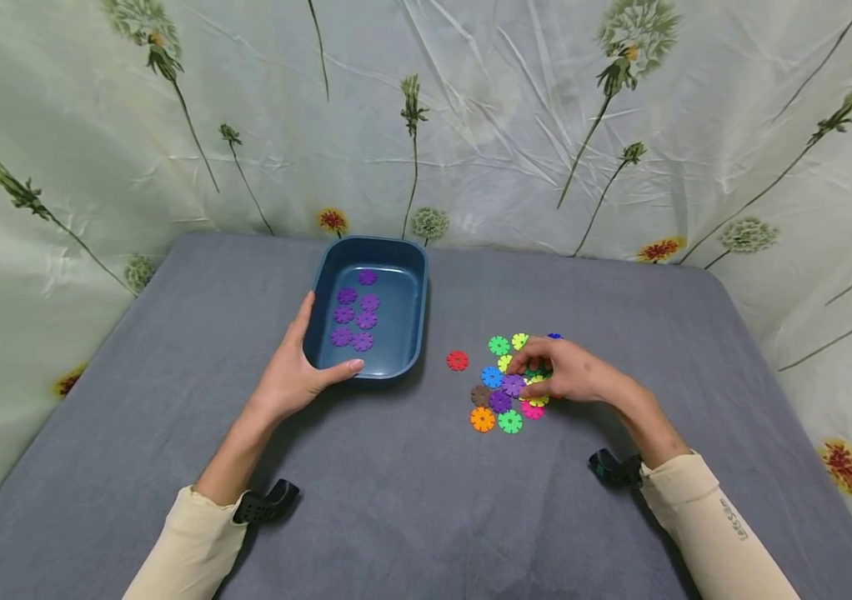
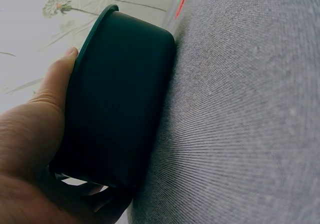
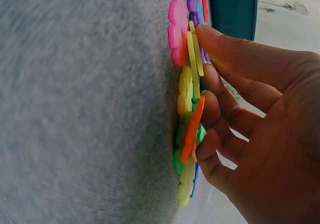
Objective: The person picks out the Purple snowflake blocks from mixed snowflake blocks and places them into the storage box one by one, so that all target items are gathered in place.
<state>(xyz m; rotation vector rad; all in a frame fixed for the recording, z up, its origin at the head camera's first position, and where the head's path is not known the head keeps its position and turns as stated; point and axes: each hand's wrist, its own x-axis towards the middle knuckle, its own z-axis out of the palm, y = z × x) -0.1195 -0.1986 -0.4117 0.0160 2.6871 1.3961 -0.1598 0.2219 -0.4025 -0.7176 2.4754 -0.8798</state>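
My left hand [image 1: 293, 379] grips the near-left corner of a dark blue plastic bin [image 1: 413, 350], thumb over the rim and the other fingers along its outer side. Several purple notched discs [image 1: 367, 320] lie spread in the bin's left half. At the pile of mixed-colour notched discs, my right hand [image 1: 572, 371] bends over with thumb and index finger at the edges of a purple disc [image 1: 513, 384], pinching it. In the right wrist view, yellow discs [image 3: 192, 59] lie close to the thumb, and an orange disc [image 3: 193, 129] stands tilted by the lower fingers.
A red disc [image 1: 458, 360] lies apart, left of the pile. Orange [image 1: 482, 419] and green [image 1: 510, 422] discs lie at the near side. Grey cloth [image 1: 426, 500] covers the table, and a flower-printed curtain [image 1: 471, 125] hangs behind its far edge.
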